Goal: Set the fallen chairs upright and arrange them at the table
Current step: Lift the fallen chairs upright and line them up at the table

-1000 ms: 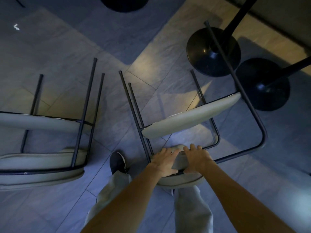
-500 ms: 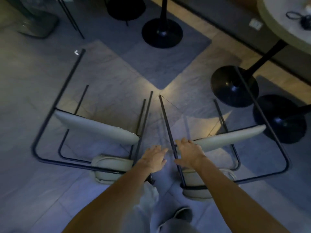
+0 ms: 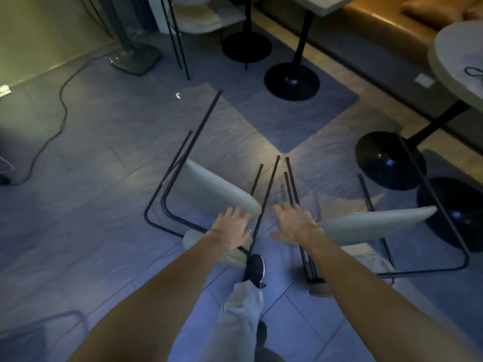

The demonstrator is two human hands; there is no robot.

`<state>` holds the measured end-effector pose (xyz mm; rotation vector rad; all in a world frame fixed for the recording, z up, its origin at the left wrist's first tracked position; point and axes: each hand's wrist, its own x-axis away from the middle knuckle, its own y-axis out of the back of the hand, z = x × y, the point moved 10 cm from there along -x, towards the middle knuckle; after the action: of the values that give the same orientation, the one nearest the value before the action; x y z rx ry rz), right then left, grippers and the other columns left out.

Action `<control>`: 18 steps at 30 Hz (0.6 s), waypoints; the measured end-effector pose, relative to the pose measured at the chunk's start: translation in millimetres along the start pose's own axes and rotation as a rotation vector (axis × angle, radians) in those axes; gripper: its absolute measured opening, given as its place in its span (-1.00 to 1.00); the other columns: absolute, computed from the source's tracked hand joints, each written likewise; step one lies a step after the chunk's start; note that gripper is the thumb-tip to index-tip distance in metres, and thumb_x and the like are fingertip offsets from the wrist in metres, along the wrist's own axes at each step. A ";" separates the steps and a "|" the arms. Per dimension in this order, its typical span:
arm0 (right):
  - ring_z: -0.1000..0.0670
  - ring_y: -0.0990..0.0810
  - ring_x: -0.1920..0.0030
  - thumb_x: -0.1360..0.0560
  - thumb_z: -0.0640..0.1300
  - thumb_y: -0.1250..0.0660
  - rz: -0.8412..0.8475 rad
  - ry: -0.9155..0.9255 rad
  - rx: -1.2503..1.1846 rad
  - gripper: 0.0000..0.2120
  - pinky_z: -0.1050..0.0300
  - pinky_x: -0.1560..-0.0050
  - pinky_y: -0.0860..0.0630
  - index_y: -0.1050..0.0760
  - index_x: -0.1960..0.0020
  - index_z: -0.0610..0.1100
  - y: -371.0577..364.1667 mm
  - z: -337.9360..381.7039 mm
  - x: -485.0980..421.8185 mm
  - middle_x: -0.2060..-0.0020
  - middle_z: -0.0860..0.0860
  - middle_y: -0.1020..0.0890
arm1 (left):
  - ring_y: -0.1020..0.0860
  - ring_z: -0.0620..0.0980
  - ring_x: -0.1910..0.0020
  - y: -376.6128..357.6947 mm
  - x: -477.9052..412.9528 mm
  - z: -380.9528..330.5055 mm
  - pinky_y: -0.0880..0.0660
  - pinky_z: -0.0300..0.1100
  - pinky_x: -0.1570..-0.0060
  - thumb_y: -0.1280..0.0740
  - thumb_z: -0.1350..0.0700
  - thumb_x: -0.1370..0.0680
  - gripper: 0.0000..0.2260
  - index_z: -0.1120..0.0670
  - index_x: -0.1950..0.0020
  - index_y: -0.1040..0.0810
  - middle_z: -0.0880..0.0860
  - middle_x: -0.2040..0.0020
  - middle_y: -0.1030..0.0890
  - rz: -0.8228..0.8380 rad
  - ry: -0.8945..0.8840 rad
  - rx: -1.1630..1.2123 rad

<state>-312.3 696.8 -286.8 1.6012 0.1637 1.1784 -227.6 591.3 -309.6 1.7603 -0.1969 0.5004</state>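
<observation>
Both fallen chairs lie on the floor [image 3: 104, 210], legs pointing away. The left grip [image 3: 231, 227], spread and empty, hovers at the left chair [image 3: 209, 190] seat edge; the right grip [image 3: 295, 226], likewise empty, is beside the right chair [image 3: 371, 226] legs.

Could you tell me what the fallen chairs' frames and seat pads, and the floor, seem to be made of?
Frames: thin black rods with a dull finish, likely painted metal. Seat pads: pale, smooth, rounded edges, probably upholstered; fabric or leatherette unclear. Floor: large grey veined tiles with visible joints, stone-look.
</observation>
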 end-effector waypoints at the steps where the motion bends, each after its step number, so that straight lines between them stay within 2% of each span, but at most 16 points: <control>1: -0.22 -0.37 -0.34 -0.45 0.21 -0.38 0.006 0.008 -0.004 -0.24 -0.14 -0.17 -0.45 -0.17 -0.48 -0.11 -3.3 12.7 2.4 -0.34 -0.14 -0.35 | -0.36 0.23 -0.29 -0.9 10.1 7.5 -0.40 0.10 -0.23 -0.17 -0.06 -0.63 -0.56 0.05 -0.48 -0.28 0.18 -0.32 -0.38 0.005 0.004 -0.022; 4: -0.22 -0.38 -0.31 -0.44 0.23 -0.38 0.004 0.032 -0.023 -0.27 -0.14 -0.15 -0.47 -0.21 -0.44 -0.10 -12.7 48.2 1.6 -0.31 -0.14 -0.38 | -0.35 0.23 -0.30 -11.7 30.4 37.9 -0.37 0.12 -0.26 -0.20 -0.07 -0.61 -0.55 0.06 -0.46 -0.30 0.18 -0.33 -0.38 0.068 0.036 -0.117; 8: -0.22 -0.36 -0.34 -0.43 0.22 -0.40 0.025 0.042 -0.071 -0.22 -0.17 -0.18 -0.45 -0.17 -0.48 -0.09 -35.1 87.3 -18.4 -0.36 -0.15 -0.35 | -0.31 0.26 -0.33 -34.0 37.4 86.1 -0.29 0.16 -0.31 -0.20 -0.06 -0.61 -0.49 0.06 -0.52 -0.22 0.21 -0.40 -0.31 0.184 0.075 -0.258; 12: -0.23 -0.34 -0.34 -0.42 0.23 -0.41 0.090 0.044 -0.094 -0.18 -0.14 -0.18 -0.44 -0.15 -0.49 -0.11 -74.6 122.2 -58.0 -0.37 -0.15 -0.32 | -0.30 0.27 -0.35 -61.7 28.8 129.7 -0.27 0.18 -0.33 -0.13 -0.04 -0.64 -0.50 0.06 -0.55 -0.15 0.22 -0.42 -0.31 0.205 0.062 -0.264; 18: -0.25 -0.33 -0.35 -0.38 0.26 -0.42 0.156 -0.023 -0.157 -0.12 -0.15 -0.22 -0.44 -0.12 -0.52 -0.05 -120.9 164.5 -122.8 -0.42 -0.14 -0.27 | -0.32 0.28 -0.33 -110.3 10.3 175.5 -0.25 0.16 -0.35 -0.21 -0.03 -0.59 -0.46 0.07 -0.53 -0.18 0.24 -0.40 -0.32 0.186 -0.064 -0.252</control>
<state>-197.1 558.8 -443.2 1.5093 -0.0679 1.2595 -135.6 452.2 -433.2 1.5197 -0.4529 0.5291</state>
